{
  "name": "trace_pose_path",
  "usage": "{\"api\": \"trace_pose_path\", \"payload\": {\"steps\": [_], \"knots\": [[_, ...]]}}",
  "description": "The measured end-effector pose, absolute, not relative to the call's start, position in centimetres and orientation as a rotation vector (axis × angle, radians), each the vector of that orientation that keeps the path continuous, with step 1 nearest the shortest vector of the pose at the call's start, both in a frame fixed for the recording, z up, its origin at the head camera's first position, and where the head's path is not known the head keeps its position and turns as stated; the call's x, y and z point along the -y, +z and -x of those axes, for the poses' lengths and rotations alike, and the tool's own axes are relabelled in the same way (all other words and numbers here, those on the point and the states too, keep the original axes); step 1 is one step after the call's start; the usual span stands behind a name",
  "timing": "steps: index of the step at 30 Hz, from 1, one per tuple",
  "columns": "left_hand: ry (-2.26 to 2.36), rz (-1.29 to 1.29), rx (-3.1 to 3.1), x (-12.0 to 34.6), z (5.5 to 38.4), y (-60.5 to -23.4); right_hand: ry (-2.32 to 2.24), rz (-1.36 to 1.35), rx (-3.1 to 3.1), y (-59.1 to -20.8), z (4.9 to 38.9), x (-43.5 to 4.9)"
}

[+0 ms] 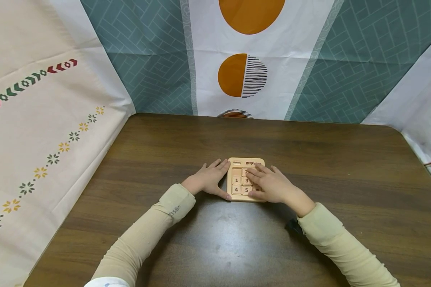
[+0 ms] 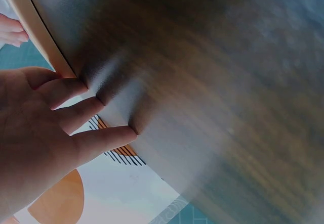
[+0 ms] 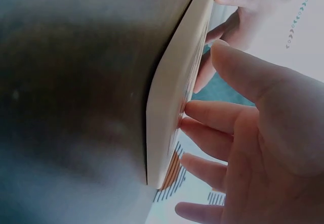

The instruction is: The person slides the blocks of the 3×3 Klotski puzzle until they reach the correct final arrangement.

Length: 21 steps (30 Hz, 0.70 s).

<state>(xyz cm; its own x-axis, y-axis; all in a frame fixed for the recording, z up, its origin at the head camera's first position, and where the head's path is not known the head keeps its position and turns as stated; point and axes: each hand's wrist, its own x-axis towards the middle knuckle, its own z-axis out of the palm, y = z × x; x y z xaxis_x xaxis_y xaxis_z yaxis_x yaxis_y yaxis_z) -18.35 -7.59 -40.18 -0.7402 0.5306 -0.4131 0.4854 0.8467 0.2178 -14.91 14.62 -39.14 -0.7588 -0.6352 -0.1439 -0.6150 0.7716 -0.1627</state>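
Observation:
A wooden number sliding puzzle (image 1: 240, 197) lies flat on the table. Its top left slot holds no tile, and tiles marked 1, 3, 4 and 5 are readable. My left hand (image 1: 212, 178) spreads along the puzzle's left side, thumb at the lower corner, index finger near the upper one. In the left wrist view, its other fingertips (image 2: 132, 131) rest on the table. Over the puzzle's right side lies my right hand (image 1: 274, 185), fingers extended across the upper tiles, hiding the right column. The right wrist view shows its fingertips (image 3: 190, 107) at the tile face.
The brown wooden table (image 1: 222, 243) spreads around the puzzle. A patterned teal and white cloth (image 1: 158, 59) hangs along its far edge, and a cream embroidered cloth (image 1: 75, 171) borders the left. A small black object (image 1: 293, 226) shows beneath the right wrist's cuff.

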Motion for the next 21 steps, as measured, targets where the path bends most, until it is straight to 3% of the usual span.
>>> {"api": "trace_pose_path", "payload": {"steps": [21], "knots": [[0.133, -0.745, -2.550, 7.53, 18.38, -40.10, -0.182, 1.007, -2.764, -39.09, 15.07, -13.61]]}}
